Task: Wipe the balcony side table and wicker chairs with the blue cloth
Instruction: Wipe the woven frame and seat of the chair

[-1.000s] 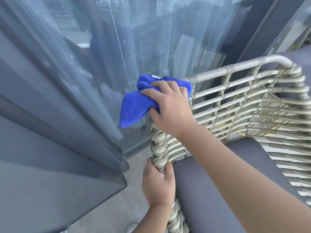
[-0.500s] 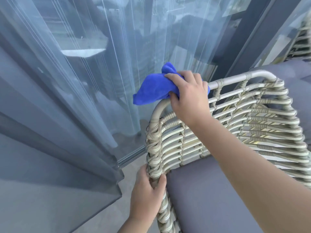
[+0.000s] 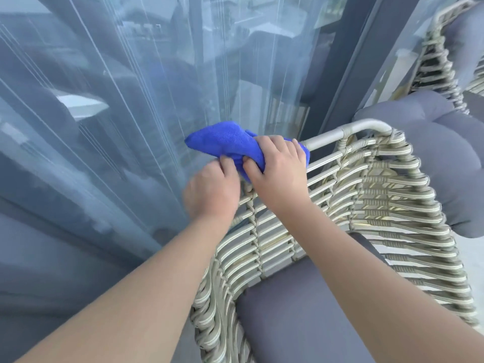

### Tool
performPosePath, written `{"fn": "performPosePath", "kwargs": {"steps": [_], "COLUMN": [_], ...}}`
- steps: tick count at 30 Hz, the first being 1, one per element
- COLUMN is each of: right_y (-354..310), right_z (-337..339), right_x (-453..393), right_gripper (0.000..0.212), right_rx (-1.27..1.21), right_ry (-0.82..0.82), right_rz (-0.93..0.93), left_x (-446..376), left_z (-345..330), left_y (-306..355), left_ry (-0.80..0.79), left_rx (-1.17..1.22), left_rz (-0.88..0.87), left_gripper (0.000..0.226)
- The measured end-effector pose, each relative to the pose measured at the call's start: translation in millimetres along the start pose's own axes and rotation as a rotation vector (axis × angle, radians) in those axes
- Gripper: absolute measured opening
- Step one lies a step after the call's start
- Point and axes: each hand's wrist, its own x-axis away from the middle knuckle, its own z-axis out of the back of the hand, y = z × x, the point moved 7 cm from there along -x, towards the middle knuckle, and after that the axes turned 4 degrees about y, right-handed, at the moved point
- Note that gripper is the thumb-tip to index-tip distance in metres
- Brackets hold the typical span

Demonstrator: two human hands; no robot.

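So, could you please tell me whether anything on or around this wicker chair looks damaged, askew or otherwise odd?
Nothing stands out. The wicker chair weave looks intact, its grey seat cushion lies flat, and both the left hand and right hand hold the blue cloth at the top rail.

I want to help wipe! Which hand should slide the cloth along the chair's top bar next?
Probably the right hand: it grips the blue cloth on the top bar; the left hand only pinches its edge.
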Motion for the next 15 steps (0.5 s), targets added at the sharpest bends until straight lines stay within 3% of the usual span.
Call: {"fn": "performPosePath", "kwargs": {"steps": [2, 7, 15], "right_y": [19.7, 67.1, 159.2], "right_z": [6.1, 19.2, 52.0], "right_x": [-10.1, -39.0, -86.9], "right_gripper": [0.049, 0.047, 0.060], "right_rx": [0.006, 0.043, 0.135], "right_ry": [0.001, -0.029, -0.073], "right_rz": [-0.022, -0.052, -0.231], "left_x": [7.4, 6.2, 9.7], "left_z": [-3.6, -3.5, -4.5], "left_y": [0.3, 1.1, 8.3], "left_ry": [0.062, 0.165, 0.190], "left_rx": [-0.142, -0.185, -0.213], "left_rz": [-0.098, -0.168, -0.153], "left_gripper": [0.042, 0.045, 0.050]}}
